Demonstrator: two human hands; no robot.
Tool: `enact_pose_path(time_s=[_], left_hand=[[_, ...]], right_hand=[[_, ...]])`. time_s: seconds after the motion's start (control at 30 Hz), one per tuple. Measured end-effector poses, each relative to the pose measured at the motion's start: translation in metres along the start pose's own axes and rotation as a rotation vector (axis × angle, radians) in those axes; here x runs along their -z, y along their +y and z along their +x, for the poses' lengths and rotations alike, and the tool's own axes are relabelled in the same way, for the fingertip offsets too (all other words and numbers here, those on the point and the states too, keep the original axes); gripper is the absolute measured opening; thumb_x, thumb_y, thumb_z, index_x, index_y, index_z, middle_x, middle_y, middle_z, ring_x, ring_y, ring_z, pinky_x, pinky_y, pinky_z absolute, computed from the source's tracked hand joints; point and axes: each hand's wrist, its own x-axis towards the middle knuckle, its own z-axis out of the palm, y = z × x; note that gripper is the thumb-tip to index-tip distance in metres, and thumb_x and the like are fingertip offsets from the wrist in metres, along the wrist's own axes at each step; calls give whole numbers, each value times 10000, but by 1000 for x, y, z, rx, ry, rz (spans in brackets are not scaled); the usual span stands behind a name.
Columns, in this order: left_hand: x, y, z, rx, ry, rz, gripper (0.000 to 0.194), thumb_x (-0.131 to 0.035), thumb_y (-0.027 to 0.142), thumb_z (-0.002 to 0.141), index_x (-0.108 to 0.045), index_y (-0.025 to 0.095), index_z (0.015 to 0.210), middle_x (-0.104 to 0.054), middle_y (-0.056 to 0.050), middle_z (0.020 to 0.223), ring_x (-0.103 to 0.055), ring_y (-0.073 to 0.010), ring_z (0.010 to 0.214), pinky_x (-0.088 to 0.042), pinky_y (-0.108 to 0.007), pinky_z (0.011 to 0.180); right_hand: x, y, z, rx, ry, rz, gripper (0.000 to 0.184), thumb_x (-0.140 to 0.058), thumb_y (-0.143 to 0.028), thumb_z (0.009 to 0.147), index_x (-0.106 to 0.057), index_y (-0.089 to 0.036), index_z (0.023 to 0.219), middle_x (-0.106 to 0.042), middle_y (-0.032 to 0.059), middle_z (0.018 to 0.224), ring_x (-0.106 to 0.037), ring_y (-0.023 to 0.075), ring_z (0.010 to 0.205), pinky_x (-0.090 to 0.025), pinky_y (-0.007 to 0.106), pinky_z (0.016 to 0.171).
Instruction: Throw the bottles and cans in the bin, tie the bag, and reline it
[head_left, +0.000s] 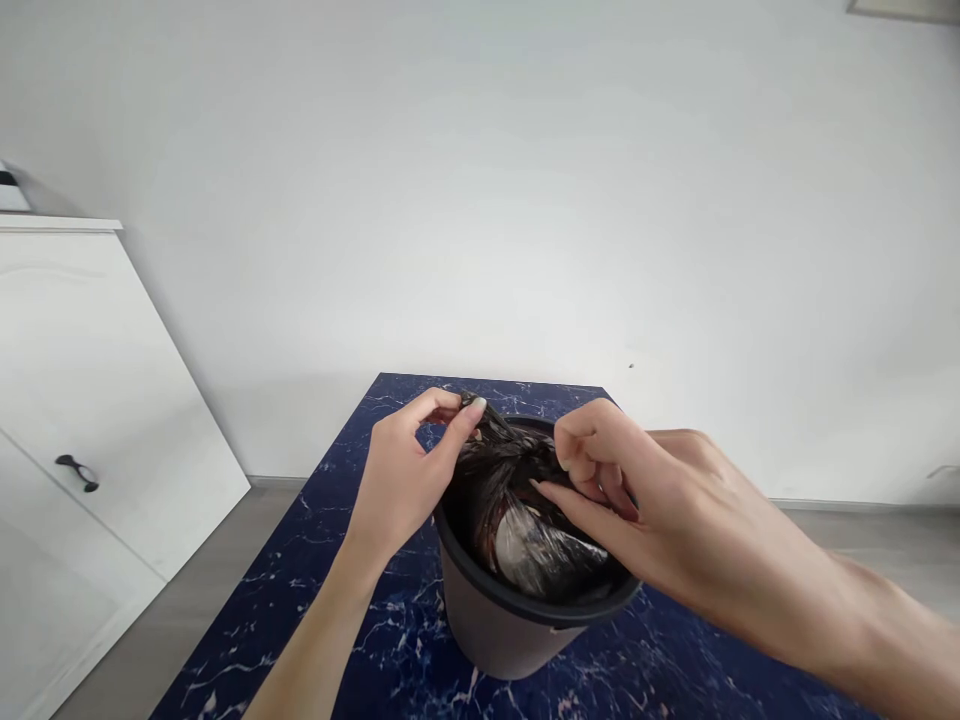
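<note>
At the far left of the frame, a white cabinet [82,370] is standing well apart from the blue table [300,560]. Just left of centre, the left hand [409,470] is pinching a gathered edge of the black bag [491,430] between thumb and fingers; with so little plastic in that pinch, the edge could be slipping out. Below centre, the bag is lying twisted inside the grey bin [510,635], a pale patch showing through; the thin film could be splitting there if it is being stretched. The bin is standing upright on the table and could be tipping if the bag is clinging to its wall. Right of centre, the right hand [637,485] is curling its fingers at the twist, but I cannot tell whether they are gripping; a loose hold could be letting the twist unwind.
</note>
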Motion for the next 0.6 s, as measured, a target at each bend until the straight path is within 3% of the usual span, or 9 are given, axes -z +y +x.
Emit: enact_pose_path(time_s=[0.17, 0.27, 0.43, 0.6], left_hand=[[4, -4, 3, 16, 11, 54, 351, -679, 596, 1001, -735, 268, 889, -757, 5, 933, -691, -203, 954, -465, -274, 748], [10, -7, 5, 9, -44, 81, 376, -658, 616, 1005, -738, 261, 911, -773, -13, 963, -699, -223, 970, -480, -287, 796], [20, -20, 14, 0, -147, 73, 388, -644, 612, 1011, -724, 239, 942, -773, -45, 983, -694, -249, 982, -488, -322, 896], [33, -29, 21, 13, -210, 135, 361, -659, 593, 1006, -733, 246, 942, -769, -32, 965, -681, -238, 956, -477, -306, 857]], right_hand=[[6, -3, -3, -149, -60, 145, 301, -633, -103, 944, -402, -288, 998, -477, -149, 624, -428, 81, 499, -339, 218, 487], [8, -5, -5, -194, -126, 198, 274, -616, -118, 939, -398, -284, 951, -501, -144, 609, -442, 90, 503, -344, 228, 482], [9, -6, -7, -224, -189, 218, 268, -586, -95, 916, -396, -283, 934, -461, -143, 573, -397, 108, 497, -323, 246, 473], [8, -6, -11, -212, -231, 192, 280, -567, -68, 912, -391, -286, 918, -449, -131, 581, -389, 120, 508, -319, 263, 480]])
